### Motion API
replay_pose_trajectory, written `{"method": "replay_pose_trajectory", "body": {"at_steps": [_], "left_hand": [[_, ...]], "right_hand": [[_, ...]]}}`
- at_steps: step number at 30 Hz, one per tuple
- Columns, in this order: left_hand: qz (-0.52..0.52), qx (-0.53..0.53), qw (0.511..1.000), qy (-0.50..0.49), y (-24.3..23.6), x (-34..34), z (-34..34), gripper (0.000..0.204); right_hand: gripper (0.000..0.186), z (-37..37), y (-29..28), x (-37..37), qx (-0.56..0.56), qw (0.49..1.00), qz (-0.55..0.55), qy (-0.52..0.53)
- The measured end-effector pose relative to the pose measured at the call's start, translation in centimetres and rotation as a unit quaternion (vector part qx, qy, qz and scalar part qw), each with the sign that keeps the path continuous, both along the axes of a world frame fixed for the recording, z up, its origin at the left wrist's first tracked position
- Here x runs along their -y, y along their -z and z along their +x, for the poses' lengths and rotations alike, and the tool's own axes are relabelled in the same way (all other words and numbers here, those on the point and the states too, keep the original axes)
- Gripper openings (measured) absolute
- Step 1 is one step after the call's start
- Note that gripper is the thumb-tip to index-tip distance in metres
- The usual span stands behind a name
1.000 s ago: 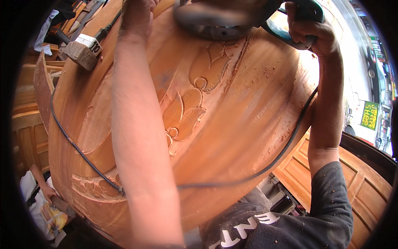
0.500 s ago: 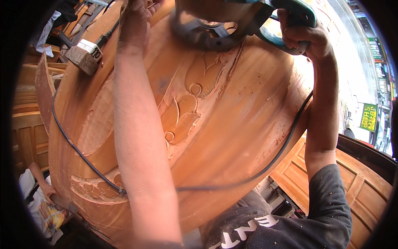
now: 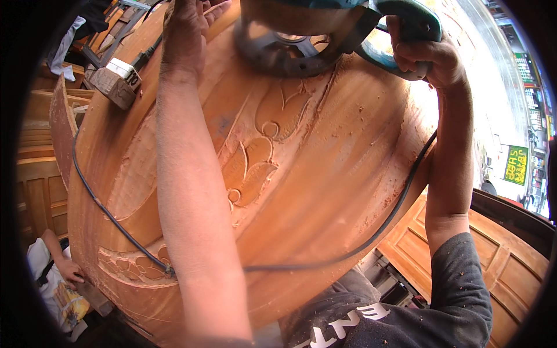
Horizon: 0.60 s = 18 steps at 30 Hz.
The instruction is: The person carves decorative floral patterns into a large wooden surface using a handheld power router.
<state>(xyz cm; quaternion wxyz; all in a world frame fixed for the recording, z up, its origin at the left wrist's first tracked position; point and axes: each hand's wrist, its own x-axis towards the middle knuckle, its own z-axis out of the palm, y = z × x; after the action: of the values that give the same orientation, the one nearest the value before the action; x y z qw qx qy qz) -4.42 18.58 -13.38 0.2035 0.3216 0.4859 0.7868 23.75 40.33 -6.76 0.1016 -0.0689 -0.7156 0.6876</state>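
Observation:
A large wooden panel [image 3: 325, 191] with carved floral relief [image 3: 246, 168] lies in front of me. My right hand [image 3: 429, 55] is wrapped round the blue-green side handle of a router [image 3: 290, 58], whose dark round base sits on the panel at the top. The upper part of the router is cut off by the picture's edge. To the left of the router is my left hand [image 3: 185, 40], partly out of the picture; its visible fingers are stretched apart, with nothing seen in them. A black power cord [image 3: 360, 249] loops across the panel beneath my left forearm.
A wooden block [image 3: 113, 87] with a white power box rests on the panel's left edge. Another person's hand [image 3: 71, 271] is at the lower left. Panelled wooden doors [image 3: 464, 249] stand at the lower right, with more at the left. Wood shavings dot the panel.
The router has shifted slightly left and toward me, with my right hand on its handle. My left hand has moved a little left and its fingers have straightened.

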Motion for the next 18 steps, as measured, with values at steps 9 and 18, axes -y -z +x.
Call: {"method": "replay_pose_trajectory", "body": {"at_steps": [9,18], "left_hand": [[0.05,0.138,0.989,0.033,2.3,-0.6,-3.1,0.077],[-0.013,-0.037,0.999,0.021,0.2,0.1,-0.4,0.091]], "right_hand": [[0.059,0.3,0.1,-0.3,0.02,0.999,0.038,0.031],[0.055,1.1,1.1,-1.5,0.031,0.996,0.079,0.031]]}}
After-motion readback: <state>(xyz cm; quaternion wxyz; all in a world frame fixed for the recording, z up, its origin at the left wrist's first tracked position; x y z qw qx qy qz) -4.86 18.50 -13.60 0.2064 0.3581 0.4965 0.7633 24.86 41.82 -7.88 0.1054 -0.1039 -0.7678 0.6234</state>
